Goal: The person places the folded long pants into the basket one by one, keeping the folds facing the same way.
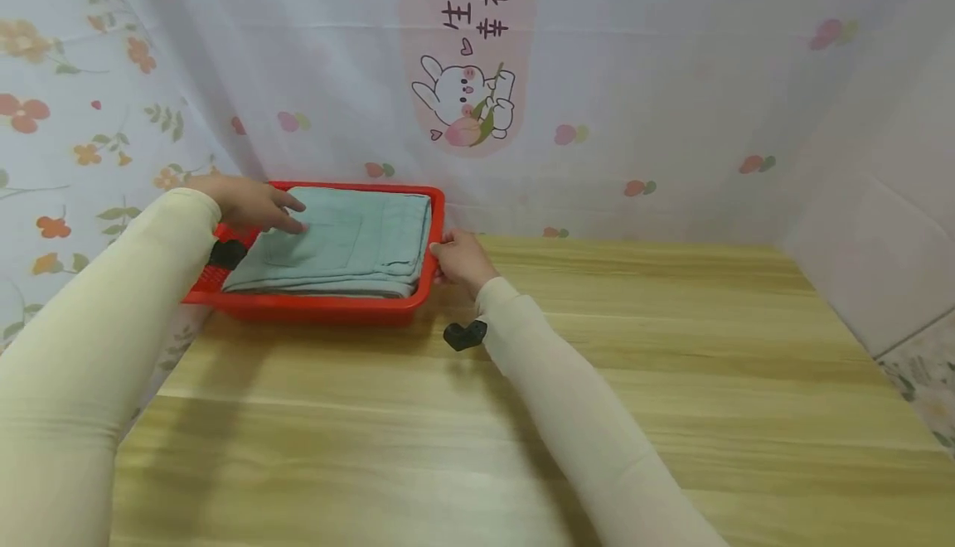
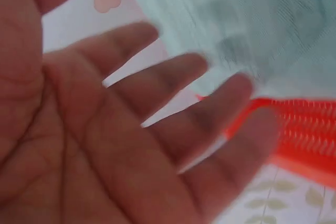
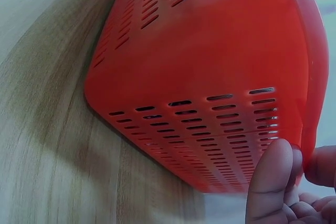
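Note:
A red plastic basket (image 1: 313, 307) with slotted walls stands at the back left of the table. Inside lies a pair of pale blue-green pants (image 1: 328, 232), folded flat, with a pocket outline on top. My left hand (image 1: 254, 203) is over the basket's left side, fingers spread and straight; in the left wrist view its palm (image 2: 94, 135) shows with nothing in it. At the right end, my right hand (image 1: 464, 261) pinches the basket's rim (image 3: 315, 77) between thumb and fingers, as the right wrist view shows close up.
Behind the basket hangs a white curtain (image 1: 671, 99) with a rabbit print; a floral sheet (image 1: 45, 149) covers the left side. The wood-grain table (image 1: 597, 348) extends forward and to the right, up to a pale wall (image 1: 880, 224). Dark wrist mounts (image 1: 466, 335) sit under both sleeves.

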{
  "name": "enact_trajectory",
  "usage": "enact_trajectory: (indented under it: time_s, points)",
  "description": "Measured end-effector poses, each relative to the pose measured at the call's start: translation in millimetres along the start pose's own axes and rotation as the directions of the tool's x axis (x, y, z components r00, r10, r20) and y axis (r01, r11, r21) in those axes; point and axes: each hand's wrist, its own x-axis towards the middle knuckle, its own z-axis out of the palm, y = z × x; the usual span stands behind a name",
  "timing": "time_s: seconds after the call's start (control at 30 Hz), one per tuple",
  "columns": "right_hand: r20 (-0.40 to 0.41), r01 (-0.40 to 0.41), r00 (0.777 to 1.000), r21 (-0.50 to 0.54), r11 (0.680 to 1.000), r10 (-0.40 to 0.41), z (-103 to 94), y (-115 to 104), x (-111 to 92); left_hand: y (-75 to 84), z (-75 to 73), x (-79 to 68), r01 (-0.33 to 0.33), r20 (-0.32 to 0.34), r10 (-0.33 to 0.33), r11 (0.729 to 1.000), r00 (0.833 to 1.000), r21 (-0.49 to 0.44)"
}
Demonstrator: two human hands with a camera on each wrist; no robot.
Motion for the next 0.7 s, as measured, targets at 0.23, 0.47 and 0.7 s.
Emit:
enact_trajectory:
  time_s: [0.23,0.47,0.7]
  points:
    - [-0.006,-0.018,1.000,-0.005,1.000,0.018,-4.3,-1,1,4.2,18.0,-11.4,0.021,0.163,-0.010,0.998,0.987,-0.066]
    - [-0.006,-0.033,0.999,-0.005,0.999,0.033,-5.9,-3,0,14.7,33.2,-5.3,0.142,0.102,-0.130,0.982,0.986,-0.128]
    - [0.005,-0.016,1.000,-0.006,1.000,0.016,-3.7,-2,-1,16.9,42.3,-6.6,0.246,0.035,-0.245,0.942,0.969,-0.226]
